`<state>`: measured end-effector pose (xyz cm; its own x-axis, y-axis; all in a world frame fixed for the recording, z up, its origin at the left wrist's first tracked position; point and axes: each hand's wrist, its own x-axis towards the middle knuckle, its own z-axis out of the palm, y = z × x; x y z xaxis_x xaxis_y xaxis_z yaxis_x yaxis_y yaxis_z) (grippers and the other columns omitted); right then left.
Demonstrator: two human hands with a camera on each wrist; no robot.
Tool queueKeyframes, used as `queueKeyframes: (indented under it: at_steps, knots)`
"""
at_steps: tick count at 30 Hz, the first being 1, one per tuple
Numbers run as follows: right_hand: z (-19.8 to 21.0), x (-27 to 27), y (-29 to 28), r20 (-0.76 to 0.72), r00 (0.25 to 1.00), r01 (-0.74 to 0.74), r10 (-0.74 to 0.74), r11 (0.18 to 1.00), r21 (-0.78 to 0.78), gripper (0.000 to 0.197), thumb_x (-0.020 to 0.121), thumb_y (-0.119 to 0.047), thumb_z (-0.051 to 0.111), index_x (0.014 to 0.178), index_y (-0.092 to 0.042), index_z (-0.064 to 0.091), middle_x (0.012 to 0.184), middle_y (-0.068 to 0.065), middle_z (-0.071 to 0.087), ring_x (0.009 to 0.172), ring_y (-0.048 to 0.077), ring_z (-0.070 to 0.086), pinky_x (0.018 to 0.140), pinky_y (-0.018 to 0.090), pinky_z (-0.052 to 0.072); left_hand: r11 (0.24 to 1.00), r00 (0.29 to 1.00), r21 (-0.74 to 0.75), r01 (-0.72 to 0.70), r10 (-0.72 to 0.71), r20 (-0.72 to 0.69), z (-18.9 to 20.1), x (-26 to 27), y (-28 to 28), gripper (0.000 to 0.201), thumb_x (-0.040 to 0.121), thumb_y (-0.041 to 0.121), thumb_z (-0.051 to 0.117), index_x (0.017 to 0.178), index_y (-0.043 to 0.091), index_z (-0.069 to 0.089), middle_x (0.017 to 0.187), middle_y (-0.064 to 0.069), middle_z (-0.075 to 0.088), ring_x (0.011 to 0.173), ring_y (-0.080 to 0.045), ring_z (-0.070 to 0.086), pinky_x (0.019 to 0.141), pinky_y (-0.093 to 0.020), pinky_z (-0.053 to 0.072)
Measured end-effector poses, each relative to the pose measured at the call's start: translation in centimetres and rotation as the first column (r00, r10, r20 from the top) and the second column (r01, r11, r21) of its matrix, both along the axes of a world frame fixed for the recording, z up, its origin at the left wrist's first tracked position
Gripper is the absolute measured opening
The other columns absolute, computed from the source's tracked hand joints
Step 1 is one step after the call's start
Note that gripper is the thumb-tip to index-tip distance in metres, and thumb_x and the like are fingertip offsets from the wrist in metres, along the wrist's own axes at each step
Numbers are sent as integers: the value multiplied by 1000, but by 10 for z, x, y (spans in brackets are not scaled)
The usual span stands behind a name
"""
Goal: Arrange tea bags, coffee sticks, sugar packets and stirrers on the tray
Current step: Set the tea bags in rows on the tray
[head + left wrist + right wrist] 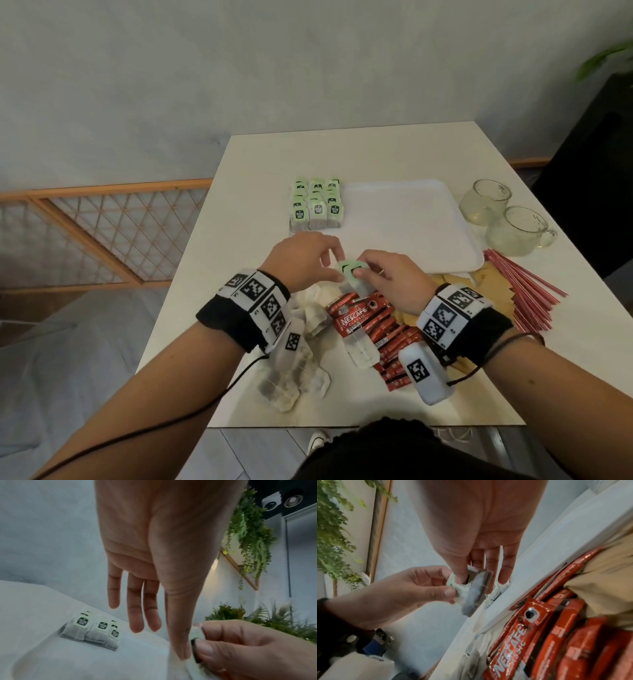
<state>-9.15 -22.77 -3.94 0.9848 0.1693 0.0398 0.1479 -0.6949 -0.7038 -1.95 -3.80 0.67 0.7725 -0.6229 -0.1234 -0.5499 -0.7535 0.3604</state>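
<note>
Both hands hold one tea bag (352,274) above the table (239,212): the right hand (387,277) pinches its green tag, the left hand (305,260) pinches its edge (other fingers straight). Arranged tea bags (315,205) lie on the white tray (411,219).

right hand (481,536): we pinch a tea bag (471,595) by thumb and fingers | left hand (406,588): we pinch its pale tag end | red coffee sticks (544,635) lie heaped lower right, beside the white tray (544,550)
</note>
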Motion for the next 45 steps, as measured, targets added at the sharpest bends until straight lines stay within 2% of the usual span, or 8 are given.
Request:
queueKeyframes:
  at_steps: [8,16,21,25,31,36,40,45]
  knots:
    - [-5,-11,-20,-14,992,123,-123,990,71,10,93,-27,61,83,-25,61,67,-5,53,65,13,51,66,28,43,847,941,437,-303,338,-1,-31,9,19,52,84,52,68,114,13,52,96,1,57,87,-20,56,74,-31,41]
    - [-6,-15,-22,-32,994,113,-109,978,178,6,87,-21,69,92,-23,69,79,-10,67,70,-2,57,70,13,45,890,874,153,-429,452,-177,-49,15,25,17,83,26,65,99,24,59,103,3,66,97,-18,63,79,-31,49]
    - [3,-16,-21,-26,997,80,-76,974,211,8,85,-18,72,84,-25,68,85,-6,68,76,4,61,77,27,51,835,793,-251,-489,306,-526,-23,16,28,15,87,29,72,94,18,64,81,4,73,73,-11,66,74,-27,50]
    - [12,-17,-13,-9,999,42,-41,971,236,20,83,-18,73,92,-35,67,84,-4,64,75,11,60,77,26,51,831,610,-283,-478,82,-788,-8,7,21,11,91,25,67,97,16,64,79,4,70,76,-12,64,80,-30,49]
    - [23,-16,0,2,997,-74,76,961,268,36,86,-13,70,113,-37,65,87,-7,61,77,3,57,77,15,48,884,563,-265,-385,-2,-826,-11,-5,11,13,93,7,60,104,14,61,79,0,69,74,-9,62,76,-25,51]
    - [16,-20,-4,-1,999,-39,40,978,204,6,87,-20,69,93,-22,69,91,-1,66,83,11,61,79,25,50,888,700,-277,-366,66,-711,-15,-8,13,20,88,17,71,106,15,63,94,-3,68,81,-12,62,82,-30,50]
    - [9,-21,-12,32,999,20,-26,982,189,6,88,-18,69,90,-23,68,87,-4,64,77,3,56,76,19,46,982,899,23,-187,180,-399,-26,-7,23,32,77,35,80,101,24,61,99,7,63,86,-7,57,72,-20,42]
    - [6,-18,-19,35,998,47,-54,985,169,5,87,-19,69,92,-20,69,87,0,64,80,9,57,78,24,47,950,882,272,-154,256,-395,-43,-19,21,67,61,49,88,112,27,50,107,7,57,99,-15,56,85,-32,49]
